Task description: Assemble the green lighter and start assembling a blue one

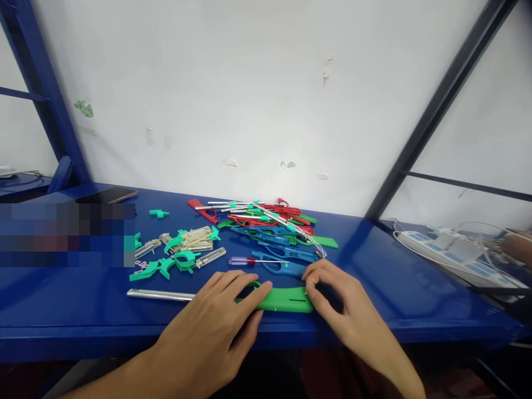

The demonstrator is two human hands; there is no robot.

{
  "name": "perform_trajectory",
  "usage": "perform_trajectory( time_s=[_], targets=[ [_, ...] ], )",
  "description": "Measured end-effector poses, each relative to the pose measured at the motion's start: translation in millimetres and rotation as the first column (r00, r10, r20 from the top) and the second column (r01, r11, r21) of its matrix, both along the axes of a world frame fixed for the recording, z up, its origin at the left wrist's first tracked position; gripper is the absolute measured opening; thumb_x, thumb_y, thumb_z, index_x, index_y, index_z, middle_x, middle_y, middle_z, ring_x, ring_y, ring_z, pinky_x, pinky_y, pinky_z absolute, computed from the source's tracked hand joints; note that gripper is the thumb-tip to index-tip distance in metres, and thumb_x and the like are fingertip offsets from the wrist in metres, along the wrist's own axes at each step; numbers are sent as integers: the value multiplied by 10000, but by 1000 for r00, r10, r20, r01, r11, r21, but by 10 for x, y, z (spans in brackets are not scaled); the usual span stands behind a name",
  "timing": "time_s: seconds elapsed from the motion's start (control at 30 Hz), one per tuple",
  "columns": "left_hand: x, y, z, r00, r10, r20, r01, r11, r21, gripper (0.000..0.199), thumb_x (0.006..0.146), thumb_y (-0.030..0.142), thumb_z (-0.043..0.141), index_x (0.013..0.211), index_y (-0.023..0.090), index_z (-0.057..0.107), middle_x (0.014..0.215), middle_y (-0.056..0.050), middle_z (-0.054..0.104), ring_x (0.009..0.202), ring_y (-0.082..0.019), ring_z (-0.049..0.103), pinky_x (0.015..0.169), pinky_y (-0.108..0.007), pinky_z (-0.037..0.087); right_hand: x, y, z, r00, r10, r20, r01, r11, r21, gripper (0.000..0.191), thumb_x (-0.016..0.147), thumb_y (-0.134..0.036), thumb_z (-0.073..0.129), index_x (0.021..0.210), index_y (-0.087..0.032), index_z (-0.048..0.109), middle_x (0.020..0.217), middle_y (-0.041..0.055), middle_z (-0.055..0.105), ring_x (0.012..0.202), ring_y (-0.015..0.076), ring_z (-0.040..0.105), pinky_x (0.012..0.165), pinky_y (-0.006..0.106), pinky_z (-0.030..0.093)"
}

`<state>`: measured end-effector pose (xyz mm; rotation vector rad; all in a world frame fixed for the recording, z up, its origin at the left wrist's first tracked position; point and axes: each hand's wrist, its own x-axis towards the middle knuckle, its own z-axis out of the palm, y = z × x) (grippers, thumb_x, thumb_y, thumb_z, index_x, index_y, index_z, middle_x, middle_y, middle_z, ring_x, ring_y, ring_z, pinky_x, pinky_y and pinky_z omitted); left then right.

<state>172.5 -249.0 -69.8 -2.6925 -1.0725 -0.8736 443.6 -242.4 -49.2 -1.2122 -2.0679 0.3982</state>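
Note:
Near the front edge of the blue table [103, 318] lies a green lighter body [286, 300] with a long metal tube [160, 295] pointing left. My left hand [220, 316] is wrapped over its middle, thumb and fingers on the green handle. At the handle's right end, my right hand [338, 293] pinches with thumb and forefinger; a tiny light spot shows at the fingertips, too small to name. Just behind are a screwdriver [243, 261] with a purple handle and a blue casing [293, 269].
Teal plastic parts [185, 259] and clear fuel tanks [197, 238] lie at the left centre. Behind is a pile of red, blue and green casings [270, 221] with metal tubes. A phone [112, 194] is at left, a power strip [453, 260] at right, beside another person's hand [517, 246].

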Motion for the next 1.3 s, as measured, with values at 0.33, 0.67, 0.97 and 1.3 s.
perform_trajectory(
  time_s=[0.33,0.67,0.97,1.3],
  targets=[
    [10,-1,12,1000,-9,-11,9,1000,10,449,1071,145,452,1468,227,643,1355,-114,742,1219,-335,714,1012,-585,594,-43,33,32,1000,12,-10,-13,999,-46,228,1095,-286,513,881,-246,579,989,5,685,953,206,645,891,332,475],
    [7,-5,7,1000,-19,8,19,1000,19,434,1075,142,458,1454,224,655,1333,-111,742,1198,-325,714,1001,-566,585,-15,16,12,999,17,39,-14,998,-64,178,1090,-277,508,941,-253,602,1022,15,695,996,222,644,930,352,486],
    [9,5,12,1000,-20,20,20,1000,4,431,1083,154,453,1461,230,646,1325,-102,742,1195,-318,704,1018,-558,550,10,31,-5,1000,3,-17,-4,997,-79,137,1064,-303,552,942,-261,597,1030,-3,708,993,216,655,906,331,470],
    [5,10,-8,1000,-11,9,11,1000,-1,429,1087,169,456,1474,229,630,1330,-103,742,1203,-318,695,1028,-553,532,37,36,-26,998,-22,-67,15,994,-109,164,1079,-366,566,959,-264,613,1024,-6,720,993,216,662,916,323,455]
  ],
)
